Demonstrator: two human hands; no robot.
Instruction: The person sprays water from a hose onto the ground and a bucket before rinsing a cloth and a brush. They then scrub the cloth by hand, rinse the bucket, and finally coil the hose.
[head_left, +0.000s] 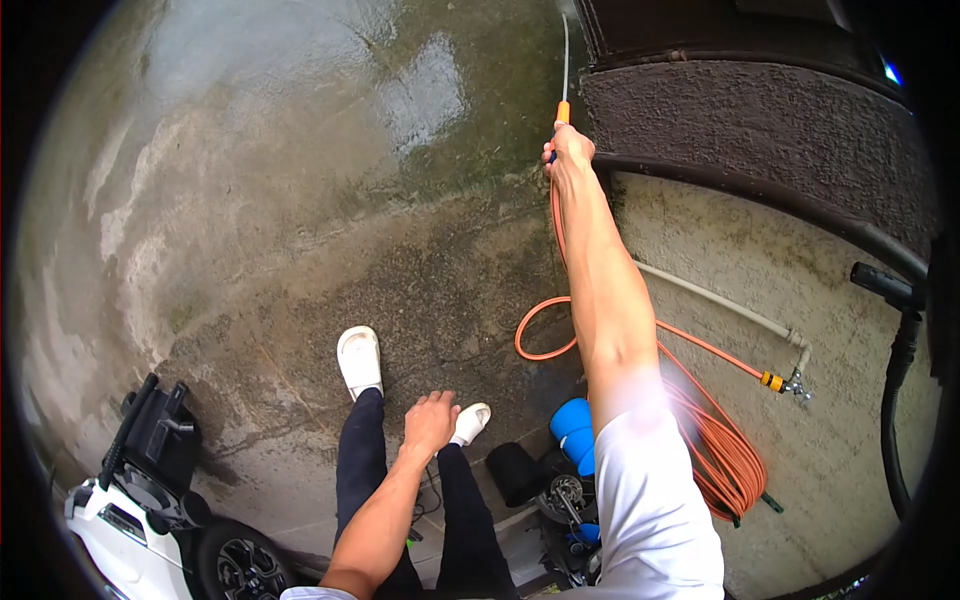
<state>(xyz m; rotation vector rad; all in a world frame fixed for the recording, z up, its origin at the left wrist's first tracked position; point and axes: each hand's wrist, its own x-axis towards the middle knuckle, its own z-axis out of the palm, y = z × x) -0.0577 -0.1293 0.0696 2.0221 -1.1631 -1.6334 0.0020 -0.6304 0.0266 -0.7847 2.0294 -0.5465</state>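
My right hand (571, 148) is stretched far forward, its fingers wrapped around an orange hose spray nozzle (563, 111). A thin jet of water (566, 55) leaves the tip toward the wet concrete at the top. From under this hand the orange hose (557, 215) runs back, makes a loop on the ground and passes behind my arm. My left hand (431, 422) hangs over the space between my legs, holding nothing, with its fingers loosely apart and slightly bent.
Coiled hose (735, 470) hangs by the right wall, joined to a tap (797, 386) on a pipe (720, 298). A white ride-on vehicle (135, 540) stands lower left. Blue buckets (573, 432) and a black bin (514, 474) sit by my right foot. The concrete floor (250, 250) is partly wet.
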